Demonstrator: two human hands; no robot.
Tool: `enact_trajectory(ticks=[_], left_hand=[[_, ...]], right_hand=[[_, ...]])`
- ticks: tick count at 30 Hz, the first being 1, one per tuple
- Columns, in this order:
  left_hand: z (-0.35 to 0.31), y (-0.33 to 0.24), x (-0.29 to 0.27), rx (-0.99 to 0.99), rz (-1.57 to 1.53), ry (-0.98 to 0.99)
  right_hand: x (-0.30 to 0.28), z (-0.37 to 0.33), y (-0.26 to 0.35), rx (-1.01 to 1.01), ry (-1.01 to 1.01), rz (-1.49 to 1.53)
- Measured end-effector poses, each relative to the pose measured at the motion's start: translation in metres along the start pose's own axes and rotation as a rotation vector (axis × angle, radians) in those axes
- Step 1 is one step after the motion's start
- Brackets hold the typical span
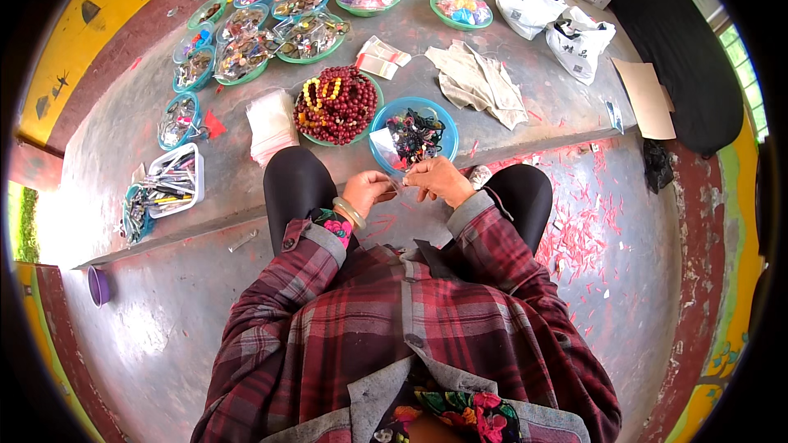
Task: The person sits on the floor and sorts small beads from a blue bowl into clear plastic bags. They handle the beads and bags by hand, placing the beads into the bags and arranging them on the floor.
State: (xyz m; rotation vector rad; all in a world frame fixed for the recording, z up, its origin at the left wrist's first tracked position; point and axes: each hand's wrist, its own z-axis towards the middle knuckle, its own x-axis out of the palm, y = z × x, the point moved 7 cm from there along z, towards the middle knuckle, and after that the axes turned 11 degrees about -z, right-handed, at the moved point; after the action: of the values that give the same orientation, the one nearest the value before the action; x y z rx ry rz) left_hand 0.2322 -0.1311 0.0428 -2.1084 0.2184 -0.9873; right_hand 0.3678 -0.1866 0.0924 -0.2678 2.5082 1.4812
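Note:
In front of my lap, my left hand (367, 191) and my right hand (441, 182) are close together, fingers pinched. Between the fingertips is a small, thin, see-through piece (399, 184) that looks like clear plastic; its exact kind is too small to tell. Just beyond my hands stands a blue basin (448, 127) with tangled black cords (417, 136) and a white packet or card (383, 148) inside. To its left, a green basin holds dark red bead strings (349, 115) with some yellow beads. A stack of clear plastic bags (272, 127) lies beside my left knee.
Several basins of small packaged goods (246, 53) crowd the raised ledge at far left. A white basket of pens (197, 189) stands nearer. Beige cloth (478, 82), white carrier bags (579, 43) and cardboard (644, 100) lie to the right. Red scraps (583, 234) litter the floor.

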Motion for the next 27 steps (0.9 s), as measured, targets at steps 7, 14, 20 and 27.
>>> enact_trajectory(ticks=[7,14,20,27], left_hand=[[0.004,0.002,-0.006,0.021,-0.056,-0.002],[0.002,0.000,-0.005,0.035,-0.080,-0.005],[-0.002,-0.003,-0.001,0.030,-0.075,-0.010],[-0.001,-0.003,0.000,0.044,-0.059,0.004]], right_hand=[[-0.004,-0.003,0.008,-0.058,-0.026,0.202],[-0.004,0.002,0.000,-0.042,-0.076,0.218],[-0.006,0.002,-0.005,-0.021,-0.067,0.153],[-0.004,-0.004,0.004,-0.007,-0.045,0.154]])
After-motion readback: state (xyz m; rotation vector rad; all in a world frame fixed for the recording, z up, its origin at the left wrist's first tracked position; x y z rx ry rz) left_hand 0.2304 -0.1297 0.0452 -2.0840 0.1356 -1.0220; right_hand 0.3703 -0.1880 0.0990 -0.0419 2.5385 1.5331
